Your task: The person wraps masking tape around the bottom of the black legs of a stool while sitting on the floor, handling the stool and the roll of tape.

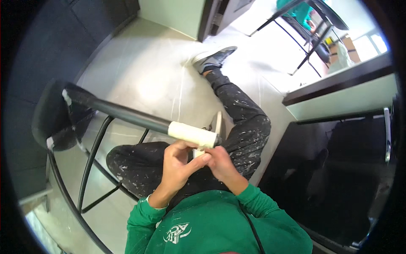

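A black chair (139,117) lies tipped over on the floor at my left, one of its legs reaching toward my lap. Near its end, that leg is wrapped in a cream band (192,133) that looks like masking tape. Just below the band, my left hand (177,166) pinches a small cream piece of tape (198,153) between thumb and fingers. My right hand (222,164) is closed at the leg's dark end, its fingertips meeting the left ones on the same piece. The fingers partly hide the piece, so its full shape cannot be made out.
My legs in paint-spotted black trousers (245,131) stretch and fold around the chair leg. Dark cabinets (59,38) stand at the left, and a glossy black panel with a handle (330,169) is at the right. Beyond a doorway, a person in green (301,15) sits near another black chair (313,46).
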`<action>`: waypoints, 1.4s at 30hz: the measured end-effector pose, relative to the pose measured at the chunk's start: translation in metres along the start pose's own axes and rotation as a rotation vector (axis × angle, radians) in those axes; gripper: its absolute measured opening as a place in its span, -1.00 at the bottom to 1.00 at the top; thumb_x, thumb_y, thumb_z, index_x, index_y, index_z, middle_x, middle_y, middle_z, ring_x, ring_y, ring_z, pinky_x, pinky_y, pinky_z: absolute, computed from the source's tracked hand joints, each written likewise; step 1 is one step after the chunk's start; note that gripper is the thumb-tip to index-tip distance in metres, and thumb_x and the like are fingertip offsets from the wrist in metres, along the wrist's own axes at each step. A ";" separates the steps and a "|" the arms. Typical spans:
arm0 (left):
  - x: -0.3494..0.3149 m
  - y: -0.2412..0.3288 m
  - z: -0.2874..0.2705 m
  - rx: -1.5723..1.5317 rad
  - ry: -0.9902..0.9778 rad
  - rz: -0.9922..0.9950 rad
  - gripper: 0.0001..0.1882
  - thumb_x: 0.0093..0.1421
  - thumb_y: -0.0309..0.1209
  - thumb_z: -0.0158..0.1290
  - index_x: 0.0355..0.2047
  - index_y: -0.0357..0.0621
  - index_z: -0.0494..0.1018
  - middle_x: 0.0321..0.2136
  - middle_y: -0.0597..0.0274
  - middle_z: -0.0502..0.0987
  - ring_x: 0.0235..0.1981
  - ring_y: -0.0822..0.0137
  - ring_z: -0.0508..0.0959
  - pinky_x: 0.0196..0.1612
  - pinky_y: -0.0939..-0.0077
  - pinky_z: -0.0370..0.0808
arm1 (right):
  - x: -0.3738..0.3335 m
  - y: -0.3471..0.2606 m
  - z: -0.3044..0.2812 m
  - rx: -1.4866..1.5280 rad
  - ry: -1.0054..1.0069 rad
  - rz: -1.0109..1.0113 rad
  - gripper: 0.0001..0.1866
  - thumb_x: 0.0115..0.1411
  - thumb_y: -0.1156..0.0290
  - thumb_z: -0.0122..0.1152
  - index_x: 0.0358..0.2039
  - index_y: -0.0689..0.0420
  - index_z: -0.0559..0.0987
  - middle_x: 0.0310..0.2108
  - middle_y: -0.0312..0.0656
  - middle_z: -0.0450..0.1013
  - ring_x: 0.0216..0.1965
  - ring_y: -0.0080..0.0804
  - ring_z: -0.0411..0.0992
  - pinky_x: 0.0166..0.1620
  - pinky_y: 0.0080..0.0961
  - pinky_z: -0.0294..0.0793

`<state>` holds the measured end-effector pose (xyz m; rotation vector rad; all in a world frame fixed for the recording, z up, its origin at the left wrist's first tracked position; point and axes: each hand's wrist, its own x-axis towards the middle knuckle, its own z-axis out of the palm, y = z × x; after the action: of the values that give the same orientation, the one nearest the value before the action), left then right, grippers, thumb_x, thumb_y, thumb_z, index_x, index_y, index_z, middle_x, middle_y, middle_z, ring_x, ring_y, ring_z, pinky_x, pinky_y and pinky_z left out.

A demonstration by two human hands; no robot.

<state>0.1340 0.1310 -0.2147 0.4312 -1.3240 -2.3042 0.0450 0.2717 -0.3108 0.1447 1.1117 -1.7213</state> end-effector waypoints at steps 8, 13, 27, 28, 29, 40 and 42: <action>-0.005 -0.012 -0.005 -0.163 0.036 -0.071 -0.59 0.19 -0.36 0.33 -0.02 -0.31 0.53 -0.16 0.20 0.62 -0.09 0.38 0.58 0.03 0.41 0.50 | 0.007 -0.019 -0.002 -0.009 0.136 -0.086 -0.86 0.46 0.31 0.03 -0.17 0.11 0.45 -0.28 -0.23 0.51 -0.26 -0.42 0.53 -0.16 -0.35 0.63; -0.001 -0.011 -0.008 -0.207 -0.044 0.074 -0.64 0.18 -0.43 0.34 -0.06 -0.30 0.54 -0.14 0.20 0.62 -0.06 0.37 0.57 0.04 0.41 0.50 | 0.009 -0.014 -0.006 -0.002 0.107 -0.069 -0.86 0.44 0.32 0.05 -0.16 0.11 0.45 -0.26 -0.22 0.51 -0.23 -0.39 0.54 -0.16 -0.30 0.64; 0.030 -0.043 -0.006 0.026 0.088 0.344 -0.76 0.02 -0.54 0.41 -0.33 -0.31 0.58 -0.28 0.20 0.55 -0.23 0.40 0.50 -0.14 0.52 0.43 | 0.064 -0.008 -0.051 0.087 0.119 0.021 -0.83 0.41 0.27 0.11 -0.13 0.08 0.52 -0.25 -0.27 0.50 -0.20 -0.42 0.51 -0.10 -0.27 0.62; 0.031 -0.041 -0.005 0.048 0.084 0.348 -0.76 0.02 -0.54 0.41 -0.33 -0.30 0.58 -0.28 0.21 0.55 -0.24 0.40 0.50 -0.15 0.52 0.43 | 0.071 -0.008 -0.058 0.103 0.126 0.046 -0.82 0.40 0.26 0.11 -0.13 0.08 0.53 -0.23 -0.27 0.51 -0.18 -0.40 0.52 -0.09 -0.25 0.62; 0.031 -0.040 -0.005 0.072 0.085 0.355 -0.76 0.02 -0.54 0.41 -0.34 -0.30 0.58 -0.29 0.22 0.55 -0.24 0.40 0.50 -0.16 0.52 0.43 | 0.079 -0.006 -0.065 0.102 0.141 0.049 -0.81 0.40 0.26 0.11 -0.13 0.09 0.53 -0.24 -0.26 0.51 -0.19 -0.39 0.52 -0.08 -0.23 0.62; -0.014 -0.015 0.021 -0.204 0.309 -0.085 -0.37 0.46 -0.14 -0.11 0.37 -0.30 0.13 0.23 -0.06 0.34 0.25 0.12 0.37 0.24 0.29 0.33 | 0.106 0.021 -0.108 0.175 0.169 0.082 -0.78 0.36 0.22 0.13 -0.17 0.09 0.60 -0.29 -0.28 0.54 -0.23 -0.39 0.53 -0.06 -0.31 0.54; -0.042 0.009 0.046 -0.234 0.216 -0.085 -0.28 0.47 -0.08 -0.19 0.44 -0.32 -0.01 0.37 -0.18 0.18 0.42 0.02 0.20 0.38 0.20 0.22 | 0.098 0.020 -0.110 0.214 0.144 0.087 -0.73 0.36 0.19 0.14 -0.13 0.11 0.61 -0.27 -0.30 0.55 -0.24 -0.43 0.51 -0.08 -0.36 0.51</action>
<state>0.1502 0.1826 -0.1828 0.6459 -0.9374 -2.3679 -0.0267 0.2833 -0.4405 0.4498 1.0067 -1.7694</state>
